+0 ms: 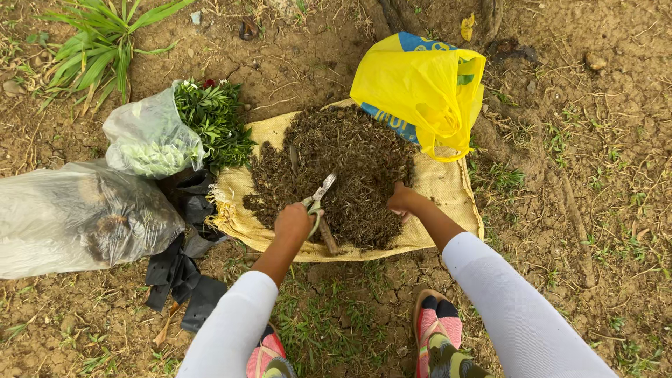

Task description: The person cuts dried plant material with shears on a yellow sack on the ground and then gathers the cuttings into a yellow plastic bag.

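The left hand (pixel 292 222) grips small metal garden shears (pixel 318 198) over a dark heap of crumbly soil mix (pixel 343 168). The right hand (pixel 403 201) presses into that heap on the yellow woven sack (pixel 441 183); its fingers are hidden, so I cannot tell its spread.

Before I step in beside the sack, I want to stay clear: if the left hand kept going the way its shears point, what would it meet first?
The left hand would probably meet the dark compost heap first; depth is unclear.

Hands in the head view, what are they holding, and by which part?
The left hand grips garden shears by the handles, blades pointing up-right. The right hand rests in the soil pile; any hold there cannot be told.
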